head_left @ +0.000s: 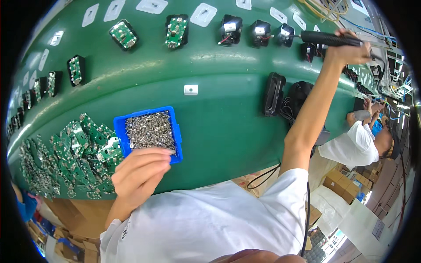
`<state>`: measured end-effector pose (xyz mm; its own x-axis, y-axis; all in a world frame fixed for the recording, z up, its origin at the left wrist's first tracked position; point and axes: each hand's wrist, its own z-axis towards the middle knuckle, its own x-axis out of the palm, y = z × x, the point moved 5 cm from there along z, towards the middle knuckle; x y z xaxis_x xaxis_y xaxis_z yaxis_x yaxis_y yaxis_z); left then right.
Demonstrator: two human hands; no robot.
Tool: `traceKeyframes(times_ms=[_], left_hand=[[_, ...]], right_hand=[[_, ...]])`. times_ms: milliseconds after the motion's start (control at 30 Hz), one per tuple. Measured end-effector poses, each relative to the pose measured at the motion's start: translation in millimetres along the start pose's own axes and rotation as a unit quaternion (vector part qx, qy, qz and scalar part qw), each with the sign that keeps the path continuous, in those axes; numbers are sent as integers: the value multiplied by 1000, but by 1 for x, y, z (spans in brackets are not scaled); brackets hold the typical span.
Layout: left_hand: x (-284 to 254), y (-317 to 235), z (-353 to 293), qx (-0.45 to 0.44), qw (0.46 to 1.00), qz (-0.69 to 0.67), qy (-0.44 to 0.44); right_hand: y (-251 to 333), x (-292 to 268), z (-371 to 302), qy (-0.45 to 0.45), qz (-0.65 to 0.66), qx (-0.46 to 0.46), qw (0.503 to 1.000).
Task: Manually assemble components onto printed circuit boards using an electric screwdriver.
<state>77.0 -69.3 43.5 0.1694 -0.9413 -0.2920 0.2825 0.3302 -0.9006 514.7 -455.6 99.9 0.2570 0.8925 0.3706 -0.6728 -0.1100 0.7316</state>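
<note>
My right hand [348, 51], arm stretched to the far right, is wrapped round a black electric screwdriver [326, 38]. The tool lies nearly level, its tip pointing left at a small black housing [286, 34]; whether they touch I cannot tell. My left hand [142, 172] hovers at the near edge of a blue bin [179, 139] full of small metal screws [150, 130]. Its fingers are pressed together; anything between them is too small to make out. Left of the bin lies a heap of green circuit boards [81, 151].
Along the far side runs a row of black housings, some holding green boards [176, 31], with pale flat pieces [203, 14] behind. A small metal plate [190, 89] lies mid-table. Black cased items [274, 94] and cable sit beneath my right arm. Another person [355, 142] works at the right.
</note>
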Motion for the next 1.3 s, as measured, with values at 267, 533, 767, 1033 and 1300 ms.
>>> traceKeyframes(times_ms=[267,533,767,1033,1300], left_hand=[[49,-3,9,-184,925,-333,17],[71,-29,8,-171,885,-430,55],[77,-27,2,-375,777,-479,162],[80,-33,12,-89,932,-350,-3],[62,-51,31,108,989,-105,-8]], right_hand=[[190,67,-146,202,442,187,854],[245,79,-191,236,567,174,770],[248,76,-189,232,584,149,763],[251,80,-194,247,583,108,766],[245,70,-191,220,521,127,815]])
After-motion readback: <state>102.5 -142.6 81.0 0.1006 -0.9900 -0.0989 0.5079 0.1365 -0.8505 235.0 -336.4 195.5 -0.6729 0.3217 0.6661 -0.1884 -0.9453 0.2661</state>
